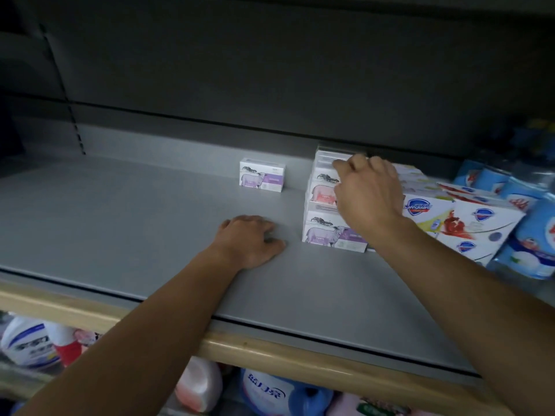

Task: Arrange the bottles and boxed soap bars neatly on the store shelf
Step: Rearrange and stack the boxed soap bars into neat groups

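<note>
Right hand [368, 196] reaches over a stack of soap boxes [326, 205], its fingers curled down onto the top of the upper boxes at the back of the stack; whether it truly pinches one or only presses on it, I cannot tell, since the back of the hand hides the fingertips. Left hand [250, 240] lies palm down on the shelf [120, 211], fingers loosely bent and holding nothing, just left of the stack's lowest front box.

Those boxes are small rectangular cardboard cartons, white with glossy printed faces: the lowest front one shows a purple sheep, the one above it under the right hand a pink sheep. They lie flat, long axis running left to right, printed faces toward the shelf's front edge.

Beyond the left hand and to the left of the right hand, a single soap box [262, 175] with a purple sheep stands apart near the back, its long axis also left to right, face forward.

Right of the right hand, touching the stack, sit larger white soap cartons [462, 223] with a blue shield logo, turned at a slant. Past them are soft blue plastic-wrapped packs [531, 235].

Smooth grey metal forms the shelf, with a tan front strip [300, 355]. Below it stand rounded plastic bottles [198, 385], white, pink and blue.
</note>
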### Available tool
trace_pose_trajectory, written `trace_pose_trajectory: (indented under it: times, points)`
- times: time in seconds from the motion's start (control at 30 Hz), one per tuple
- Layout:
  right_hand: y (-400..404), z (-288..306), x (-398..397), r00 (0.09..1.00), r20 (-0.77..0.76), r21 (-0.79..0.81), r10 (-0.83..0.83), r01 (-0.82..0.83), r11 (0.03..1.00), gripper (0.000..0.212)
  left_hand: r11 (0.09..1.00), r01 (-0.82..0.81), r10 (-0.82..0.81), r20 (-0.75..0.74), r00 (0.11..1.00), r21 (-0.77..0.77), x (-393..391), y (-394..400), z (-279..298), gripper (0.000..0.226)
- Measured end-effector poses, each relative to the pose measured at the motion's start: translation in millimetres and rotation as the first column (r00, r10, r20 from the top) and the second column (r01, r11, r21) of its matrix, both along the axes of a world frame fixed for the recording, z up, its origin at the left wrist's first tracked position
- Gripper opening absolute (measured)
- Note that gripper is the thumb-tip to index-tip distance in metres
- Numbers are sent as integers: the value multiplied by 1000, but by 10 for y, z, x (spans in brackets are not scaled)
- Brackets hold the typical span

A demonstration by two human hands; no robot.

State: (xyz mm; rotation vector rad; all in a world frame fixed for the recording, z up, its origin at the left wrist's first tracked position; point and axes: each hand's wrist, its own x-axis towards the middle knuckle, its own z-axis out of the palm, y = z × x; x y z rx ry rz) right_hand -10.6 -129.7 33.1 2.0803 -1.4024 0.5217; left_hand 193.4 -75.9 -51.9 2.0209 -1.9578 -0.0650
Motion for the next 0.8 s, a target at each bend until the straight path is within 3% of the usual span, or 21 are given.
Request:
trace_pose_trajectory:
  times: [0.13, 0.23, 0.33, 0.53, 0.67, 0.8]
  points:
    - [113, -251, 82, 991, 127, 16, 40, -43, 999, 61, 1000, 3, -3, -20, 1000, -14, 10, 0, 12, 59]
    - [123, -414, 129, 979, 201, -26, 45, -41, 999, 70, 1000, -8, 8, -116, 993, 2, 16, 19, 41, 65]
    - [104, -481, 169, 961, 270, -89, 60, -38, 995, 69, 998, -41, 31, -231, 972, -37, 81, -23, 111, 50]
    - [64, -516, 189, 929, 345, -174, 134, -76, 982, 63, 959, -168, 97, -292, 951, -227, 272, -497, 392, 41]
    - [47, -514, 170, 918, 370, -158, 144, -91, 983, 62, 940, -192, 125, -237, 963, -281, 352, -976, 437, 47]
    - [36, -506, 165, 898, 411, -157, 159, -102, 982, 60, 957, -176, 148, -133, 980, -231, 395, -1440, 398, 51]
